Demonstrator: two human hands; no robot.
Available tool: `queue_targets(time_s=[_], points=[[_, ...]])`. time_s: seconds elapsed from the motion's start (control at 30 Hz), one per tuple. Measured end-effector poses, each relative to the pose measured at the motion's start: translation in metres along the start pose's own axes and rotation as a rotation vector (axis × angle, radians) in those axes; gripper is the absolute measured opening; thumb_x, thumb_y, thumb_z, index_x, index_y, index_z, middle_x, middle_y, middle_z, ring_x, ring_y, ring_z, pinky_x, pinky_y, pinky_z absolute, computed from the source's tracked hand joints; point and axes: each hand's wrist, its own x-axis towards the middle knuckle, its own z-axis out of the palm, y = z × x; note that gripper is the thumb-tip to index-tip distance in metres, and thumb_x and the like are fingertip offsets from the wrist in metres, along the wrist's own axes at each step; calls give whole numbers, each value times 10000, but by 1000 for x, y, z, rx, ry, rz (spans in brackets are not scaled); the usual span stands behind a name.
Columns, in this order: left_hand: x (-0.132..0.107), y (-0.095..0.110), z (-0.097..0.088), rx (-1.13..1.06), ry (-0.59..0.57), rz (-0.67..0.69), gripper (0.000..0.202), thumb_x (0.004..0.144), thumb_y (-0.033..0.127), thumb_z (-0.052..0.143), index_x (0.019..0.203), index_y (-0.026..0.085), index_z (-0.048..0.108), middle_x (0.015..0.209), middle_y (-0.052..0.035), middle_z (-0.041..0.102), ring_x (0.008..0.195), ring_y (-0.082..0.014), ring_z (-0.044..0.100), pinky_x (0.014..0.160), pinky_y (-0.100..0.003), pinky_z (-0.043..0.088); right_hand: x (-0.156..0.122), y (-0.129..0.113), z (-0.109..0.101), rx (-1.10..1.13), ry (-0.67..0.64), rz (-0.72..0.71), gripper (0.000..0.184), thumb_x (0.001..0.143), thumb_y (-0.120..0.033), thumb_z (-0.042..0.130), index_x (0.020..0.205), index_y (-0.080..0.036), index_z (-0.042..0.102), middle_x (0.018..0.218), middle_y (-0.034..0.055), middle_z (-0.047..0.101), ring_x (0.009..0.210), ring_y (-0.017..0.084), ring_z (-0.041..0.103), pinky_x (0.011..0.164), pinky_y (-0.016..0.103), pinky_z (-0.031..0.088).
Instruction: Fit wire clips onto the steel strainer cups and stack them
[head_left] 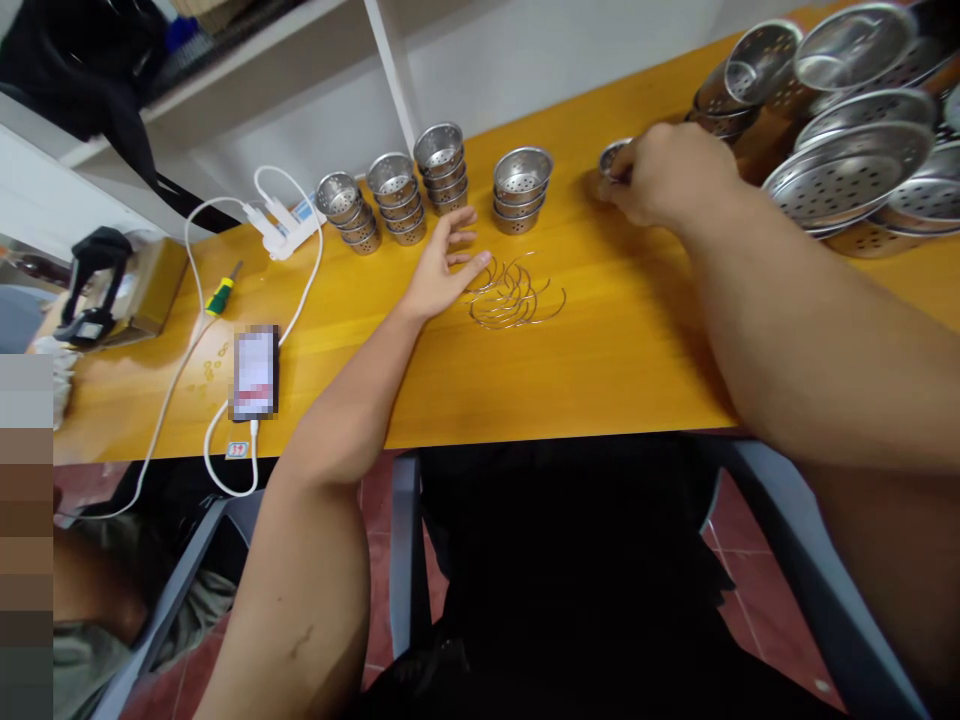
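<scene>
While the right grip (671, 175) holds a cup (612, 156), four stacks (519, 195) already stand and wires (516, 293) lie loose near the spread left grip (441, 268).

From here I see my bare left hand (448, 262), thumb parted from loosely bent fingers, its uncovered forearm (360, 385) slanting up and rightward. My bare right hand (671, 172) is stretched out, knuckles up, fingers curled inward.

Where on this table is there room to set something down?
Bare: between the wires and the front edge of the table, and between the phone and left forearm. Crowded: the right end with strainers, the back with cups.
</scene>
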Motion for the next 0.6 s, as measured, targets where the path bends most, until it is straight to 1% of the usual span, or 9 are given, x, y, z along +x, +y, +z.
queue_targets(time_s=[0.07,0.13,0.2,0.23,0.27,0.33,0.43,0.53,0.6], points=[[-1,5,-1,24,-5,12,1094,973,1020,899,1851,438,604,1885,-173,681,1633,-369,769,1335,-611,700,-6,-9,-2,48,115,-83,418,1281,-299,706,1581,-88,907,1642,332,834,1523,489,824,1292,615,648],[-1,12,0,58,-17,38,1174,960,999,929,1907,437,523,1980,-187,594,1681,-387,745,1354,-601,692,-16,-24,0,207,208,-265,318,1274,-343,700,1447,-167,900,1588,261,866,1486,435,820,1329,578,635],[-1,21,2,98,-21,80,1286,937,962,976,1967,433,417,2074,-201,463,1761,-425,693,1383,-611,684,-28,-44,10,416,209,-423,255,1263,-465,712,1245,-247,843,1440,204,898,1334,408,838,1289,594,654],[-1,26,3,118,-19,104,1325,931,939,995,1986,429,376,2093,-199,423,1807,-444,658,1408,-623,673,-33,-54,18,505,185,-471,287,1254,-535,718,1177,-273,809,1359,177,904,1249,403,841,1242,606,671],[0,30,4,139,-18,128,1337,933,919,1005,1993,424,358,2086,-190,424,1851,-457,622,1447,-636,650,-38,-64,26,568,158,-505,337,1249,-598,716,1146,-287,792,1303,159,903,1189,403,839,1193,616,684],[0,36,5,176,-24,176,1281,944,900,1002,1964,399,410,2013,-173,515,1895,-463,585,1540,-654,570,-45,-80,43,623,116,-563,430,1255,-706,685,1178,-304,818,1254,144,898,1138,411,828,1123,628,693],[1,38,3,181,-45,212,1142,952,915,985,1850,349,563,1855,-159,671,1833,-451,650,1604,-654,488,-45,-87,59,585,73,-673,514,1258,-779,661,1342,-320,875,1316,147,896,1182,421,817,1104,617,679],[1,35,-1,142,-52,174,1076,940,901,1003,1766,326,622,1760,-145,729,1752,-443,708,1576,-657,509,-38,-77,57,496,28,-785,569,1244,-800,666,1425,-305,879,1390,151,878,1245,425,802,1109,580,653],[1,33,-2,127,-69,152,1048,932,856,1031,1734,314,629,1718,-135,740,1706,-439,730,1544,-659,533,-34,-67,50,463,1,-823,586,1248,-824,642,1365,-305,889,1376,143,857,1229,406,787,1112,559,640]])
